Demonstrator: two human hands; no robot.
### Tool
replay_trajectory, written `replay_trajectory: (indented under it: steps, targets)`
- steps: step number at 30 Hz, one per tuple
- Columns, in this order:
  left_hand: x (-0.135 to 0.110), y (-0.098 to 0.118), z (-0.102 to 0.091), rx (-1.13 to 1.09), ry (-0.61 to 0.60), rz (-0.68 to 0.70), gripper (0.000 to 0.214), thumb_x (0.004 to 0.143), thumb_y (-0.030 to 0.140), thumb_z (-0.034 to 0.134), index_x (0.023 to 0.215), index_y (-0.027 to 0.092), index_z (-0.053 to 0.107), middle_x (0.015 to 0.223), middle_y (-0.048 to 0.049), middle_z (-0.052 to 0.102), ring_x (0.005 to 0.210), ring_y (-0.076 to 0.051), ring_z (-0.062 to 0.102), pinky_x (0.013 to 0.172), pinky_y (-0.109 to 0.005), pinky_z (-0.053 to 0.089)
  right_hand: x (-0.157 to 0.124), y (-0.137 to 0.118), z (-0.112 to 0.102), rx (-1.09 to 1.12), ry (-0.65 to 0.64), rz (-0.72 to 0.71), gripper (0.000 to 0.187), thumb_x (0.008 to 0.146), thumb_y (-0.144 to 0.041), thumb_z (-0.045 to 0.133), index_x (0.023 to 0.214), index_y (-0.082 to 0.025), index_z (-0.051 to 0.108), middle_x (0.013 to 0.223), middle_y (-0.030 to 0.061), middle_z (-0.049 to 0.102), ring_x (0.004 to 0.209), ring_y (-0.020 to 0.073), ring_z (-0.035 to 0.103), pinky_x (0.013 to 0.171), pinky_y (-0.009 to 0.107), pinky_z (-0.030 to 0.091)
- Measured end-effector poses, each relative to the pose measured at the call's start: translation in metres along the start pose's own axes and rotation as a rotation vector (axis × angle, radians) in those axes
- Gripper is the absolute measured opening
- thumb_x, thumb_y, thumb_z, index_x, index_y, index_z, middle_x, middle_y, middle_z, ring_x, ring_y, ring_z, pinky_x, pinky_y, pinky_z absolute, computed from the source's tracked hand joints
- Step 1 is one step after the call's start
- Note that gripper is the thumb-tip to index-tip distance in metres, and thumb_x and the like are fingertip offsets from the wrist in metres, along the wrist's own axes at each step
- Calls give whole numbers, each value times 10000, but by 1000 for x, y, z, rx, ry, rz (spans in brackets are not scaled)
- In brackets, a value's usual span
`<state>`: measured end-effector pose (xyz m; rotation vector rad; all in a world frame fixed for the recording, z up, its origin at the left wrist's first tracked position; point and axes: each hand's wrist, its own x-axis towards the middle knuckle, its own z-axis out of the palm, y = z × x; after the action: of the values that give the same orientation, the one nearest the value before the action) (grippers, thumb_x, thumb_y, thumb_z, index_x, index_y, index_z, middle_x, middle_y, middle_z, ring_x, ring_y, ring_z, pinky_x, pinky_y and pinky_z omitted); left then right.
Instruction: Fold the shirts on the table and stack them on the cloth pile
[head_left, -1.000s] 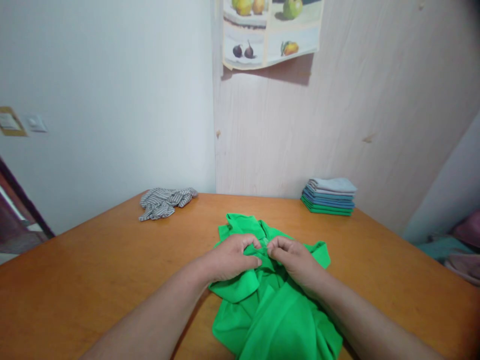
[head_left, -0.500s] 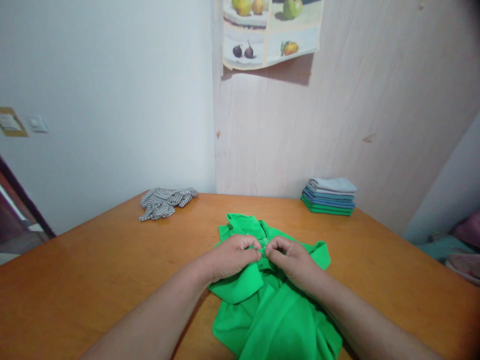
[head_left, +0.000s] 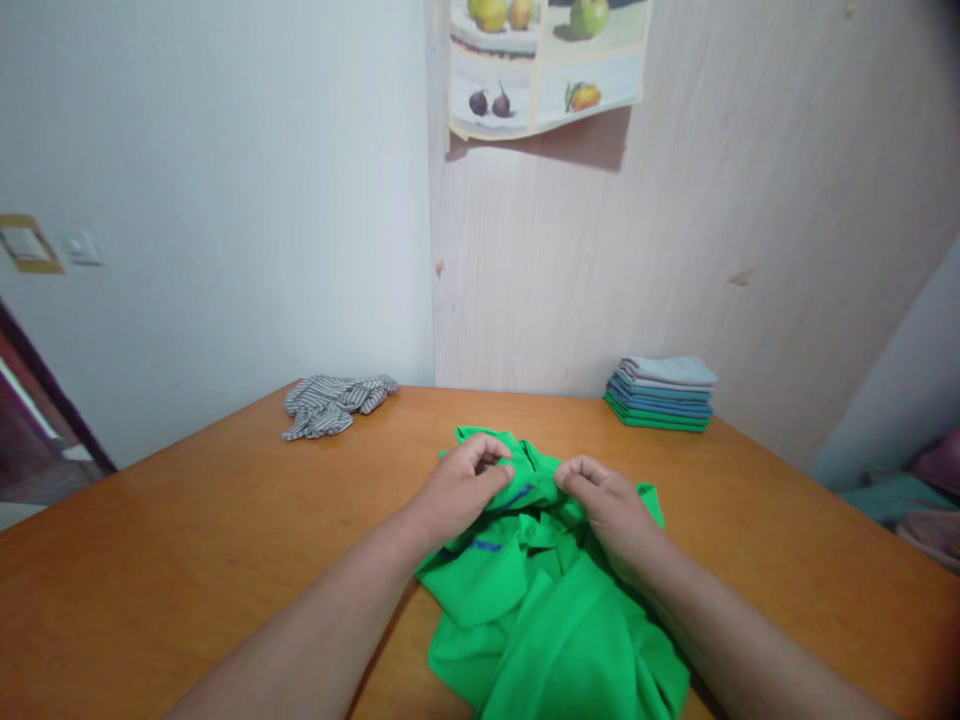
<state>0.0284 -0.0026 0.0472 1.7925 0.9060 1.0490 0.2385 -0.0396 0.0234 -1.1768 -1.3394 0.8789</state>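
A bright green shirt lies crumpled on the wooden table, in the middle and close to me. My left hand is closed, pinching the shirt's fabric near the collar. My right hand is closed too, gripping the fabric a short way to the right. A strip of blue shows on the cloth between the hands and below the left one.
A crumpled grey striped garment lies at the table's far left. A neat stack of folded cloths, blue, grey and green, stands at the far right against the wooden wall. A fruit poster hangs above.
My hands were touching at the collar; now they have drawn apart, the left one moving up and away, spreading the fabric and showing a blue strip.
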Motion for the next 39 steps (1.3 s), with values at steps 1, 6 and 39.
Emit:
replay_trajectory:
  steps: [1, 6, 39]
  targets:
    - [2, -1, -2, -9, 76, 14, 224, 821, 352, 608, 962, 178, 595, 820, 9, 566, 761, -140, 514, 682, -243, 415, 3, 2, -3, 35, 71, 11, 256, 790, -456, 644, 727, -216, 579, 649, -32, 492, 624, 143, 417, 599, 276, 328]
    - [9, -13, -14, 67, 299, -15, 225, 854, 399, 574, 909, 182, 599, 808, 5, 590, 746, -150, 538, 671, -243, 422, 21, 17, -22, 219, 320, 81, 194, 754, -405, 654, 737, -246, 544, 622, -38, 492, 575, 159, 431, 559, 294, 353]
    - [8, -22, -26, 299, -11, -93, 393, 796, 560, 624, 691, 185, 575, 608, 14, 546, 570, -140, 485, 527, -241, 334, 37, 41, -62, -506, 36, 12, 370, 604, -433, 813, 894, -211, 750, 875, 62, 723, 797, 232, 605, 721, 319, 418]
